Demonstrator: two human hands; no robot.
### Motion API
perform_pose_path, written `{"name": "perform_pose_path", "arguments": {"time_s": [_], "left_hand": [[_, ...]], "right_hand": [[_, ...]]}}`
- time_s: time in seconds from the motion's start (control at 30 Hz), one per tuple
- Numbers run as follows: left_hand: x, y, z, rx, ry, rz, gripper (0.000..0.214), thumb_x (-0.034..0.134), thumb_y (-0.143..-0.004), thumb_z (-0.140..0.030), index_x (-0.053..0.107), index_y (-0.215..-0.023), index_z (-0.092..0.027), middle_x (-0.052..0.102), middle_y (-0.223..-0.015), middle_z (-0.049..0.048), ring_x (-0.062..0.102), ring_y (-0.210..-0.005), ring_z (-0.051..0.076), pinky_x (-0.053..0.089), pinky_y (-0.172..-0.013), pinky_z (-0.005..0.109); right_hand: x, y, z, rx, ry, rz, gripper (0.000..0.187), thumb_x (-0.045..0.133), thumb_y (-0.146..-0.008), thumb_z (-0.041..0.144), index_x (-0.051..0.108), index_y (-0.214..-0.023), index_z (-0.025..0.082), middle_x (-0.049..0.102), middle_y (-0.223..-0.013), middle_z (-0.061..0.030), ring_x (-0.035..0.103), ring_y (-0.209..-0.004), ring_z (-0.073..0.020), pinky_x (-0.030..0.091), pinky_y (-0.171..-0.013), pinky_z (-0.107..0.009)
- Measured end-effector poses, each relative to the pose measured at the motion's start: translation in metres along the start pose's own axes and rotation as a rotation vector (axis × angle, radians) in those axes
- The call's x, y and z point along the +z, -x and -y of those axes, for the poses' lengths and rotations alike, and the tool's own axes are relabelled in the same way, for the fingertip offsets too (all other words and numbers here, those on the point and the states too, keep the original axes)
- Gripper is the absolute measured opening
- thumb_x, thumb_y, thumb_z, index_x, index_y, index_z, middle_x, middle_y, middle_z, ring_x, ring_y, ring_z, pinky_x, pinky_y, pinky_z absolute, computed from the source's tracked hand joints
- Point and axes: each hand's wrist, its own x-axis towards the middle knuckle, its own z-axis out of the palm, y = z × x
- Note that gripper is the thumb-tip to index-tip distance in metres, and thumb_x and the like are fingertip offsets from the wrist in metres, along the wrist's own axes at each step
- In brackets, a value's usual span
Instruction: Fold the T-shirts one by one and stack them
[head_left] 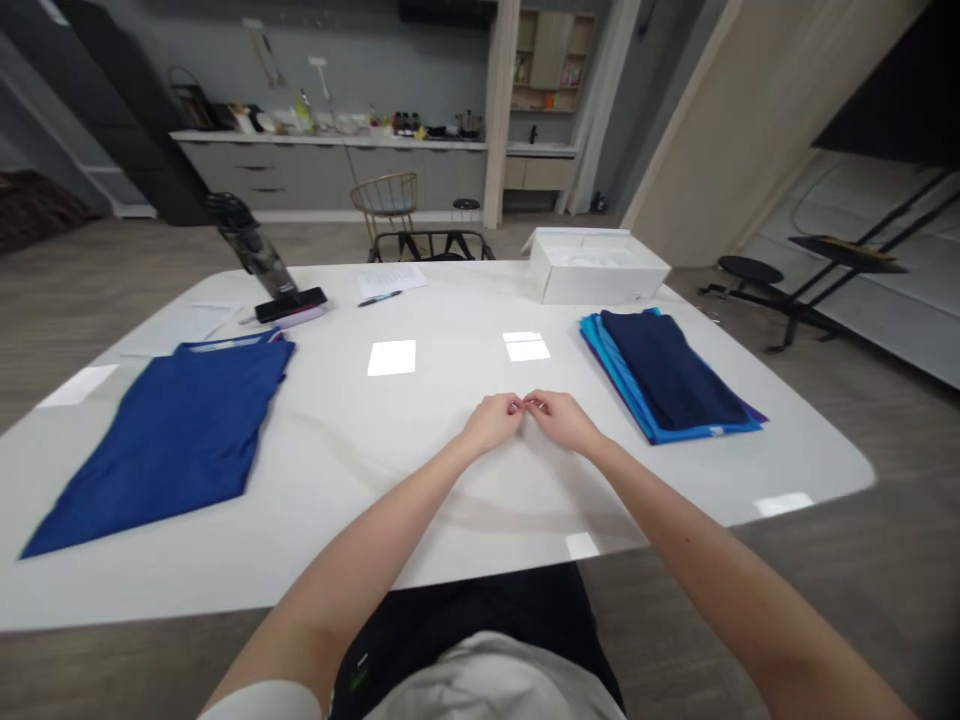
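My left hand (495,420) and my right hand (559,416) meet over the middle of the white table (420,440). On both, thumb and fingers are pinched together and the fingertips touch. Whatever they hold, if anything, is too small to make out. To the left, a blue shirt (180,435) lies spread flat with its neckline toward the far side. Nearest my right hand is a stack of folded clothes, with a dark navy garment (667,370) on top and a bright blue garment (630,375) beneath it.
An open white box (600,268) stands at the far right of the table. Toward the far left are a phone (291,304), a pen (380,298) and paper sheets (397,279). A handheld vacuum (255,250) rises there too. Chairs (386,197) stand beyond the table.
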Motion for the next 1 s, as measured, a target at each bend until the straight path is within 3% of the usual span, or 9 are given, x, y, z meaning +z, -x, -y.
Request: {"name": "perform_pose_path", "arguments": {"time_s": [0.17, 0.33, 0.43, 0.53, 0.63, 0.73, 0.9, 1.0], "left_hand": [[-0.080, 0.047, 0.071, -0.128, -0.025, -0.196, 0.021, 0.056, -0.093, -0.027, 0.076, -0.097, -0.020, 0.077, -0.092, 0.0058, 0.068, -0.082, 0.020, 0.051, -0.080, 0.029], [-0.183, 0.103, 0.147, -0.274, -0.326, -0.530, 0.025, 0.055, -0.091, -0.018, 0.072, -0.110, -0.021, 0.069, -0.119, 0.0094, 0.064, -0.112, 0.024, 0.046, -0.102, 0.035], [-0.248, 0.132, 0.190, -0.459, -0.550, -0.719, 0.031, 0.053, -0.093, -0.020, 0.067, -0.121, -0.023, 0.062, -0.131, 0.0120, 0.056, -0.124, 0.029, 0.039, -0.110, 0.045], [-0.294, 0.149, 0.228, -0.636, -0.626, -0.820, 0.035, 0.053, -0.095, -0.026, 0.061, -0.129, -0.020, 0.057, -0.136, 0.0167, 0.052, -0.127, 0.033, 0.036, -0.111, 0.053], [-0.314, 0.151, 0.254, -0.762, -0.616, -0.776, 0.033, 0.052, -0.096, -0.029, 0.062, -0.126, -0.018, 0.057, -0.136, 0.0191, 0.051, -0.128, 0.036, 0.034, -0.111, 0.060], [-0.315, 0.144, 0.267, -0.841, -0.627, -0.720, 0.029, 0.044, -0.099, -0.025, 0.067, -0.116, -0.019, 0.058, -0.136, 0.0190, 0.051, -0.128, 0.036, 0.035, -0.111, 0.061], [-0.312, 0.134, 0.272, -0.875, -0.675, -0.706, 0.036, 0.037, -0.099, -0.019, 0.064, -0.122, -0.013, 0.053, -0.141, 0.0234, 0.048, -0.131, 0.038, 0.033, -0.112, 0.062], [-0.312, 0.128, 0.265, -0.800, -0.638, -0.749, 0.035, 0.034, -0.101, -0.020, 0.062, -0.122, -0.014, 0.055, -0.138, 0.0224, 0.050, -0.131, 0.036, 0.031, -0.115, 0.059]], "right_hand": [[0.071, -0.058, 0.088, -0.135, -0.181, 0.112, 0.026, 0.052, -0.096, 0.030, 0.075, -0.107, 0.025, 0.077, -0.089, -0.0025, 0.066, -0.073, -0.0187, 0.046, -0.072, -0.029], [0.135, -0.101, 0.169, -0.227, -0.256, 0.223, 0.024, 0.054, -0.095, 0.033, 0.073, -0.107, 0.025, 0.076, -0.087, -0.0022, 0.066, -0.075, -0.0192, 0.048, -0.073, -0.031], [0.162, -0.115, 0.198, -0.269, -0.246, 0.253, 0.024, 0.054, -0.095, 0.033, 0.073, -0.106, 0.025, 0.076, -0.089, -0.0029, 0.066, -0.074, -0.0190, 0.047, -0.072, -0.030], [0.177, -0.126, 0.210, -0.288, -0.247, 0.256, 0.023, 0.054, -0.094, 0.035, 0.073, -0.102, 0.025, 0.075, -0.087, -0.0030, 0.064, -0.072, -0.0189, 0.046, -0.069, -0.030], [0.183, -0.133, 0.207, -0.279, -0.284, 0.247, 0.026, 0.052, -0.094, 0.040, 0.073, -0.100, 0.024, 0.073, -0.084, -0.0027, 0.062, -0.069, -0.0189, 0.045, -0.067, -0.030], [0.178, -0.137, 0.196, -0.241, -0.339, 0.247, 0.032, 0.051, -0.093, 0.044, 0.072, -0.101, 0.021, 0.069, -0.079, -0.0018, 0.060, -0.066, -0.0179, 0.043, -0.065, -0.029], [0.161, -0.129, 0.175, -0.204, -0.357, 0.253, 0.034, 0.051, -0.093, 0.047, 0.071, -0.101, 0.021, 0.067, -0.077, -0.0007, 0.057, -0.064, -0.0167, 0.043, -0.065, -0.029], [0.151, -0.122, 0.162, -0.197, -0.363, 0.243, 0.034, 0.051, -0.093, 0.048, 0.070, -0.103, 0.021, 0.066, -0.078, -0.0004, 0.057, -0.065, -0.0166, 0.043, -0.066, -0.030]]}}
